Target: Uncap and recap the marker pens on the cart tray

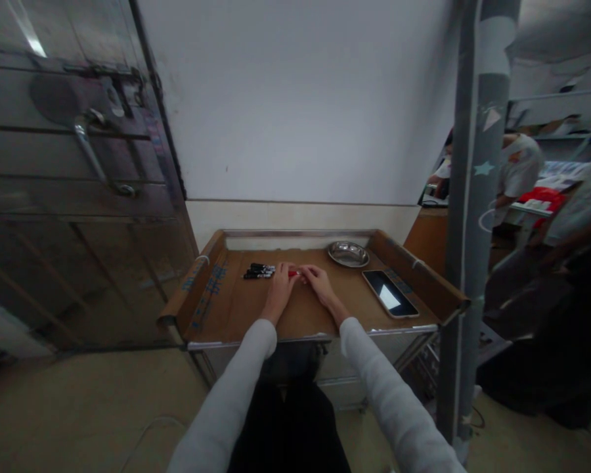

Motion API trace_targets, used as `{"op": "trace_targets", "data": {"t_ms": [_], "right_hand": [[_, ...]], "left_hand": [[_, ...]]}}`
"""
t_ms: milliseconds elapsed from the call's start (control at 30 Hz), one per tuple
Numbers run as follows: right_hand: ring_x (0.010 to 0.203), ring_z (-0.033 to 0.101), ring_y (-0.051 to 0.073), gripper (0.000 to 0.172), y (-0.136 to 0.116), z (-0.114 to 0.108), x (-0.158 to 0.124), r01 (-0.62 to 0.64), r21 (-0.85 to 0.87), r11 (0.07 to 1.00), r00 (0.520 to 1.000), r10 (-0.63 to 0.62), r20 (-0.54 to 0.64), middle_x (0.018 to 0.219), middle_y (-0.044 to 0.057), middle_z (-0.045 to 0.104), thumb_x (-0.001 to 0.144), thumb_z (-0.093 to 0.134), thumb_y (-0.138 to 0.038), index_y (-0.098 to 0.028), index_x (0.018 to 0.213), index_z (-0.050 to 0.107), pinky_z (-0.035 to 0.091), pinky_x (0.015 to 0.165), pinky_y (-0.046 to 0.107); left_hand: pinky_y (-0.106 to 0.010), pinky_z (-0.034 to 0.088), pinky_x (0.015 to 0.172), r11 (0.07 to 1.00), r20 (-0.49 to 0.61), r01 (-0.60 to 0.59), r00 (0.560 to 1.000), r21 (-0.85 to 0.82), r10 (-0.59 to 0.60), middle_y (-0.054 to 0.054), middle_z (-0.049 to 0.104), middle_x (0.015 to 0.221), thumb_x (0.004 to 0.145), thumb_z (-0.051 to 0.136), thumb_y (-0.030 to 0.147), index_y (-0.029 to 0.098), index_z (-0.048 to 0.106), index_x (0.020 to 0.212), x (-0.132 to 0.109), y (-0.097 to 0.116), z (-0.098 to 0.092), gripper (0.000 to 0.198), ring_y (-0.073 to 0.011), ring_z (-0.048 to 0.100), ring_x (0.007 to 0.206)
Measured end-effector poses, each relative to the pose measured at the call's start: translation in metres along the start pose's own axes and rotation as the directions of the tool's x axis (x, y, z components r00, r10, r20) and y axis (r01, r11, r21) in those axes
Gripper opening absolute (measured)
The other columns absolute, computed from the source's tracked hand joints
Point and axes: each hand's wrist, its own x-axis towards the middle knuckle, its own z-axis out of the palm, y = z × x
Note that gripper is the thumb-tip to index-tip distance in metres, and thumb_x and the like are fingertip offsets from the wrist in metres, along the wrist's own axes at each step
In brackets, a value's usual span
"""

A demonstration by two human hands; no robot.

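Note:
Both my hands meet over the cardboard-lined tabletop (246, 315), near its middle. My left hand (280, 284) is closed around a slim red pen (293, 273), which lies roughly crosswise. At the pen's right end, the fingers of my right hand (318, 281) are pinched together; the exact tip is hidden by the fingertips. Several black marker pens (257, 270) with white print lie side by side just left of my left hand, partly covered by it.
A round steel dish (349, 254) stands at the back right, with a smartphone (390, 293) in front of it. Raised cardboard sides (414, 272) border the table. A grey post (473, 197) rises at the right; beyond it a person (519, 164) bends over. A metal door (73, 197) is at left.

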Motion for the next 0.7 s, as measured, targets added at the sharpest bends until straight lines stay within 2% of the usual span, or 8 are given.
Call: {"op": "trace_targets", "data": {"t_ms": [67,133,200,267,333,467,600,700], "right_hand": [[0.055,0.054,0.009,0.037,0.002,0.0,0.005,-0.046,0.17,0.984,0.997,0.057,-0.061,0.066,0.0,0.065,0.063,0.068,-0.047,-0.015,0.081,0.067,0.045,0.056,0.022],[0.058,0.056,0.009,0.037,0.004,0.0,0.008,-0.07,0.287,0.955,0.987,0.107,-0.117,0.074,0.002,0.068,0.058,0.073,-0.043,-0.015,0.08,0.067,0.048,0.059,0.022],[0.061,0.059,0.009,0.036,0.007,0.0,0.01,-0.078,0.363,0.929,0.979,0.14,-0.148,0.081,0.003,0.069,0.056,0.075,-0.04,-0.015,0.081,0.068,0.05,0.063,0.024],[0.063,0.06,0.01,0.032,0.009,0.0,0.011,-0.068,0.41,0.91,0.973,0.15,-0.173,0.084,0.004,0.069,0.058,0.075,-0.038,-0.015,0.08,0.068,0.052,0.066,0.025],[0.065,0.06,0.01,0.027,0.011,0.0,0.011,-0.053,0.431,0.901,0.969,0.151,-0.196,0.087,0.005,0.069,0.061,0.073,-0.035,-0.015,0.079,0.068,0.052,0.069,0.026],[0.068,0.062,0.011,0.02,0.011,-0.001,0.01,-0.082,0.445,0.892,0.974,0.167,-0.154,0.086,0.005,0.069,0.065,0.07,-0.029,-0.015,0.079,0.069,0.052,0.072,0.027],[0.07,0.063,0.012,0.015,0.007,-0.002,0.009,-0.104,0.47,0.876,0.979,0.174,-0.108,0.083,0.005,0.07,0.066,0.068,-0.025,-0.015,0.078,0.069,0.053,0.073,0.028],[0.072,0.064,0.013,0.012,0.005,-0.004,0.01,-0.119,0.482,0.868,0.974,0.196,-0.112,0.082,0.005,0.07,0.068,0.065,-0.024,-0.016,0.076,0.069,0.053,0.076,0.029]], "left_hand": [[-0.036,0.046,0.09,0.998,-0.137,0.058,0.989,-0.039,-0.063,-0.009,0.057,0.108,0.087,0.05,0.02,0.017,0.052,0.107,0.006,-0.003,0.003,0.021,-0.0186,0.057,0.102],[-0.038,0.046,0.09,0.99,-0.195,0.114,0.972,-0.082,-0.129,-0.01,0.06,0.108,0.088,0.048,0.02,0.017,0.053,0.11,0.01,-0.006,0.005,0.023,-0.0194,0.059,0.1],[-0.038,0.047,0.091,0.988,-0.144,0.115,0.981,-0.106,-0.129,-0.01,0.063,0.107,0.089,0.046,0.019,0.017,0.055,0.111,0.012,-0.008,0.008,0.025,-0.0195,0.061,0.099],[-0.037,0.047,0.091,0.992,-0.048,0.063,0.996,-0.112,-0.069,-0.01,0.065,0.108,0.089,0.044,0.019,0.018,0.055,0.116,0.012,-0.01,0.011,0.029,-0.0194,0.061,0.1],[-0.036,0.047,0.09,0.992,-0.003,0.023,1.0,-0.12,-0.024,-0.01,0.064,0.11,0.089,0.045,0.021,0.019,0.052,0.121,0.011,-0.012,0.014,0.033,-0.0192,0.062,0.101],[-0.034,0.05,0.085,0.98,-0.025,0.053,0.998,-0.19,-0.058,-0.01,0.065,0.106,0.087,0.051,0.026,0.018,0.052,0.115,0.01,-0.012,0.017,0.029,-0.0187,0.063,0.097],[-0.032,0.05,0.082,0.959,-0.065,0.055,0.995,-0.279,-0.076,-0.006,0.064,0.092,0.087,0.051,0.027,0.017,0.053,0.097,0.011,-0.008,0.012,0.014,-0.0158,0.063,0.088],[-0.03,0.049,0.08,0.935,-0.112,0.072,0.987,-0.347,-0.117,-0.005,0.064,0.092,0.087,0.052,0.027,0.017,0.052,0.096,0.011,-0.003,0.006,0.013,-0.0144,0.062,0.085]]}}
